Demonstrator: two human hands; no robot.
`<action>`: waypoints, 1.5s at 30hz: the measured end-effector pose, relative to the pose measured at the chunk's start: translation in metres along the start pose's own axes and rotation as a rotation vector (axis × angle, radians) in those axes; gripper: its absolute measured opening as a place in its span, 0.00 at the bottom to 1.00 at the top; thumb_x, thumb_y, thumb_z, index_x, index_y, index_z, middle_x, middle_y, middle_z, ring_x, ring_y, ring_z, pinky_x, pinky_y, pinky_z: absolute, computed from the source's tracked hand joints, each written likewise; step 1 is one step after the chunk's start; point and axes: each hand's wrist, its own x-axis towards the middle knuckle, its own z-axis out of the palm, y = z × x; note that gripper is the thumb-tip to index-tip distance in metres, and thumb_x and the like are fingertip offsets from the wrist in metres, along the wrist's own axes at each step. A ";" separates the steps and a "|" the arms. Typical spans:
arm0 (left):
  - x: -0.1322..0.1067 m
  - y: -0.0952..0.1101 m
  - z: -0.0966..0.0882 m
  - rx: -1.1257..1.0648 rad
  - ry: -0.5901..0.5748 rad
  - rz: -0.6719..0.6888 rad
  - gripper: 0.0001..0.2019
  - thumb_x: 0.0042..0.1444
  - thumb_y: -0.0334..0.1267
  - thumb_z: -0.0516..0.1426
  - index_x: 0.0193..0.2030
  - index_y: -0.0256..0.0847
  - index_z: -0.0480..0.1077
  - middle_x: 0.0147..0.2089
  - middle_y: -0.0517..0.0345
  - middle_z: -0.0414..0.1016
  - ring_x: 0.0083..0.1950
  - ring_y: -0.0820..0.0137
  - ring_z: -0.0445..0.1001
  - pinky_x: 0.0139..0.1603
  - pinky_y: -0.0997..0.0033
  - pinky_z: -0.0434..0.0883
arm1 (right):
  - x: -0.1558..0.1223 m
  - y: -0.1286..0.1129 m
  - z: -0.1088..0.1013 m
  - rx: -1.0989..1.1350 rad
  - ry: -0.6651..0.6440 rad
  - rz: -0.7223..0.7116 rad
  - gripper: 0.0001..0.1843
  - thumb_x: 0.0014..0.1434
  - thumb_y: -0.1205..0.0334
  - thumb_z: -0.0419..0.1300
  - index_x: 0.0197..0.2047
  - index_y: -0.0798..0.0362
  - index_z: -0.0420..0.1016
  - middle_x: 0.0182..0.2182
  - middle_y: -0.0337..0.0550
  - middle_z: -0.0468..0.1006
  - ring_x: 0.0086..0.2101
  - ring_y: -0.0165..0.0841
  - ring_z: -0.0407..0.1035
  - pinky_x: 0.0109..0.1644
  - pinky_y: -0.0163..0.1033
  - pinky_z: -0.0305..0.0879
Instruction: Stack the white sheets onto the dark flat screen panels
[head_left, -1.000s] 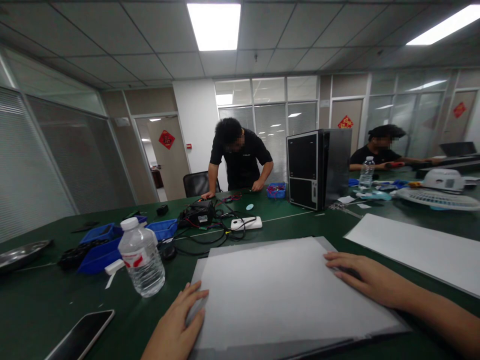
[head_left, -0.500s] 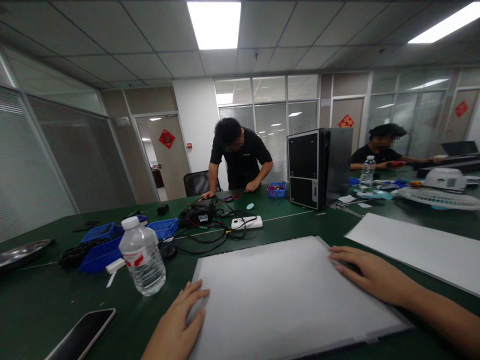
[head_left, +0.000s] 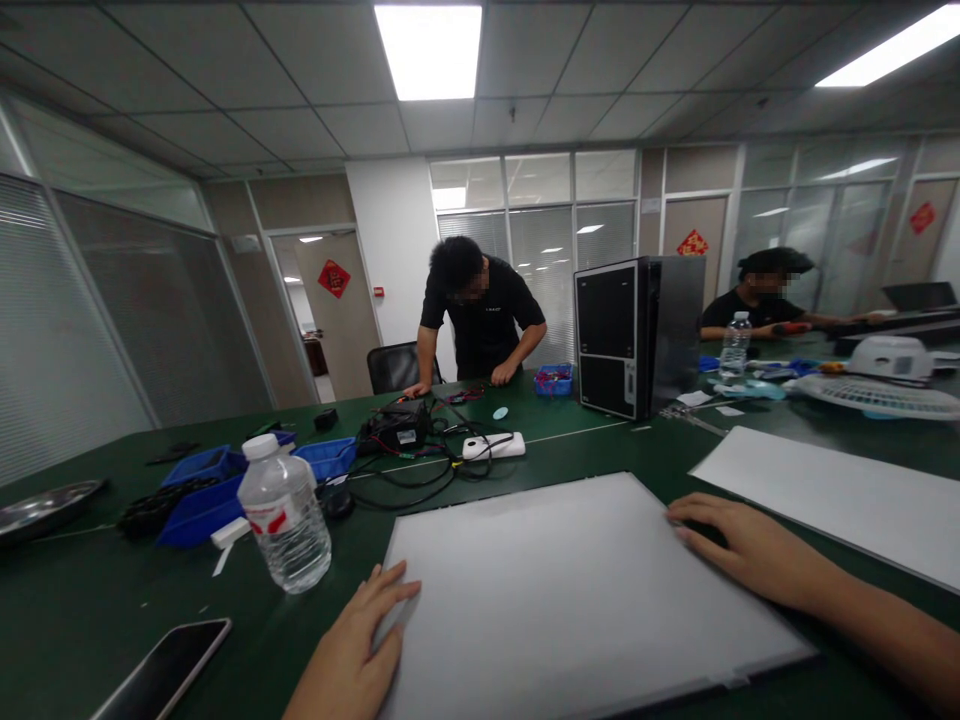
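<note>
Right hand [head_left: 742, 545] slid to edge of white sheet [head_left: 570, 600]; left hand [head_left: 352, 650] flat, both released.

Sheet [head_left: 570, 590] low centre on table [head_left: 90, 610], bottle [head_left: 285, 515] to its left, phone [head_left: 161, 680] lower left, computer tower [head_left: 634, 335] upper right behind.

We rest our left hand [head_left: 352, 650] flat on the near left edge of a white sheet [head_left: 570, 590] lying on the green tabletop [head_left: 90, 600], and our right hand [head_left: 739, 545] on its right edge, fingers spread. A water bottle [head_left: 283, 515] stands just left of the sheet, with a phone [head_left: 161, 672] nearer us. Far across, a person [head_left: 480, 315] bends over cables [head_left: 427, 455], beside a computer tower [head_left: 637, 335].
</note>
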 end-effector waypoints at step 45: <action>0.000 0.009 -0.002 -0.011 0.001 0.004 0.23 0.60 0.42 0.54 0.60 0.46 0.76 0.70 0.55 0.68 0.74 0.50 0.58 0.72 0.38 0.55 | -0.001 0.061 -0.018 -0.276 0.175 0.391 0.27 0.70 0.54 0.42 0.51 0.56 0.80 0.45 0.61 0.81 0.41 0.52 0.76 0.42 0.54 0.69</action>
